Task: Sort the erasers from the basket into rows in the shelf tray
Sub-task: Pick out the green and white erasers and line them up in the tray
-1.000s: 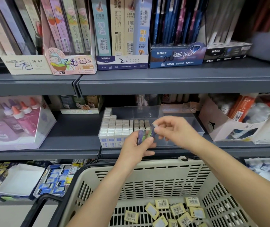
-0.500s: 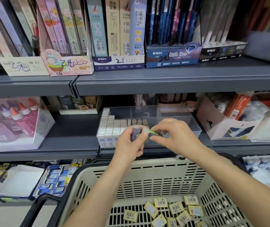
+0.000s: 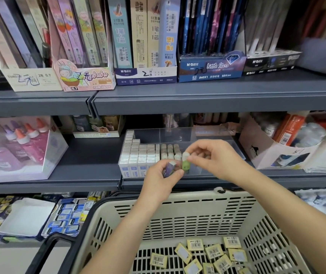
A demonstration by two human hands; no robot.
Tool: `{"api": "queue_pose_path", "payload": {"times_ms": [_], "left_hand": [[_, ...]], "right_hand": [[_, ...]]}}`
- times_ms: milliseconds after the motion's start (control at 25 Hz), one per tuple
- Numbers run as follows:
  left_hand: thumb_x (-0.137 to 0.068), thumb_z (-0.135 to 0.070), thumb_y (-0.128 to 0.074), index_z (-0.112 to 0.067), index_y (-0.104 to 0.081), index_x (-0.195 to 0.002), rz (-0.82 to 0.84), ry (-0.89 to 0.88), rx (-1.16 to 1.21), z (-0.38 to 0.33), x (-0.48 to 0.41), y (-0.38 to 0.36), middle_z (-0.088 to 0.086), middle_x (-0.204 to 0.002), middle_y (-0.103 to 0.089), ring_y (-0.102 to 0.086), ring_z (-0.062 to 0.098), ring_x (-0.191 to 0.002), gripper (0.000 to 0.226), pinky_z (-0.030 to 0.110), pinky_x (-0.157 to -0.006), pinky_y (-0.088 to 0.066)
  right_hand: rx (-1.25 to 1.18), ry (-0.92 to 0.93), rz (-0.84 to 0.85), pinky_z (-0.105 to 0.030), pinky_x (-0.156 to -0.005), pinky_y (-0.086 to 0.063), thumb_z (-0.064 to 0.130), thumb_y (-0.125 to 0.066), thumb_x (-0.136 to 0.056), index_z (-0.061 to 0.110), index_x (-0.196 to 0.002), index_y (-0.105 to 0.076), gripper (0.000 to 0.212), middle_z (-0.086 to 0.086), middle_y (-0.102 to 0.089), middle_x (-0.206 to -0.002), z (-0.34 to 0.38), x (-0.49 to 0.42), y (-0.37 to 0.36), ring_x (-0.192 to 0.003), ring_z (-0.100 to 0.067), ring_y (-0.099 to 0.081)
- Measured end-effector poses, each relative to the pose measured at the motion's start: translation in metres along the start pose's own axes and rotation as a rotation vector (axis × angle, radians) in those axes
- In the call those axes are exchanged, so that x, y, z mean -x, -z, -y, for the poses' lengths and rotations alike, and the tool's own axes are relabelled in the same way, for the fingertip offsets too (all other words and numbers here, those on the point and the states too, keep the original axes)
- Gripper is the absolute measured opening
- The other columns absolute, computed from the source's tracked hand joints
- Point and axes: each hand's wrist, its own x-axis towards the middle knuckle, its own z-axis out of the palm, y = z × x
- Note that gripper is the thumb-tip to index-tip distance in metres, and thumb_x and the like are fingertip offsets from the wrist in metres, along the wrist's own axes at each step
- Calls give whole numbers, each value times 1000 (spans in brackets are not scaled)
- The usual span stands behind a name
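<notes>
Green eraser pinched in right hand, purple eraser in left hand (by tray)

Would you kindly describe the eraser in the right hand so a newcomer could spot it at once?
Find the grey middle shelf and its clear tray. Just before the tray's front, the right hand pinches a small eraser. It is green with a white top, unlike the purple one in the left hand.
</notes>
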Motion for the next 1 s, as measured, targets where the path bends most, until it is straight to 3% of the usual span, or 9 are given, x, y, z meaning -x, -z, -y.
{"api": "queue_pose_path", "payload": {"times_ms": [40, 80, 120, 160, 280, 560, 680, 880, 1000], "left_hand": [[-84, -13, -65, -4, -45, -70, -30, 24, 40, 1, 1, 3, -11, -78, -65, -65, 3, -77, 26, 20, -51, -35], [-85, -14, -64, -4, -44, -71, -58, 46, 85, 2, 2, 6, -10, -82, -68, -47, -1, -103, 26, 17, -51, -36], [-86, -14, -62, 0, -47, -76, -76, 61, 114, 2, 4, 10, -6, -80, -68, -32, 8, -97, 23, 15, -49, -35], [-87, -14, -61, 3, -52, -84, -84, 70, 125, 2, 5, 14, -4, -71, -65, -30, -14, -68, 20, 15, -46, -33], [-90, -12, -57, 7, -56, -99, -83, 75, 131, 2, 9, 21, -18, -51, -52, -35, 2, -46, 20, 18, -41, -30], [-90, -11, -56, -7, -55, -93, -76, 91, 191, 3, 8, 20, -7, -67, -44, -35, 5, -49, 5, 20, -42, -31], [-90, -5, -50, -13, -50, -92, -52, 136, 263, 1, 5, 18, 10, -80, -48, -34, 7, -47, 8, 21, -40, -27], [-94, -10, -49, -11, -58, -90, 21, 36, 166, 0, 3, 11, 2, -87, -59, -54, 2, -65, 9, 19, -53, -48], [-93, -8, -52, -20, -60, -90, 56, -29, 123, -5, 1, 6, -2, -83, -57, -57, 2, -73, 15, 14, -59, -51]], "right_hand": [[58, -1, -32, -12, -66, -45, 23, -67, -81, 37, -79, -63, 14, 13, -64, -72, -2, -5, 3, -68, 1, -56], [127, -12, -65, -13, -69, -45, 24, -66, -82, 34, -82, -63, 10, 14, -63, -74, -5, -10, 6, -70, 1, -57], [201, -30, -73, -18, -71, -46, 27, -65, -83, 32, -85, -64, 5, 14, -64, -76, -8, -14, 7, -73, 0, -58], [276, -48, -55, -23, -74, -48, 30, -63, -85, 29, -89, -65, 5, 14, -65, -79, -10, -18, 7, -78, -3, -60], [337, -105, 61, -28, -82, -47, 35, -61, -86, 28, -91, -66, 10, 16, -63, -80, -20, -27, -6, -84, -7, -62], [425, -105, 150, -34, -95, -36, 33, -49, -92, 26, -105, -64, 21, 14, -65, -86, -33, -24, -29, -92, -13, -62], [454, -70, 186, -33, -95, -31, 33, -50, -90, 26, -110, -61, 24, 11, -68, -95, -34, -20, -31, -99, -14, -61], [535, -10, 160, -34, -96, -30, 30, -52, -90, 25, -125, -55, 35, 10, -65, -110, -28, -16, -23, -110, -17, -52], [280, 15, 31, -14, -84, -36, 23, -52, -91, 25, -117, -63, 28, 12, -67, -101, -18, -8, -18, -93, 4, -55]]}}
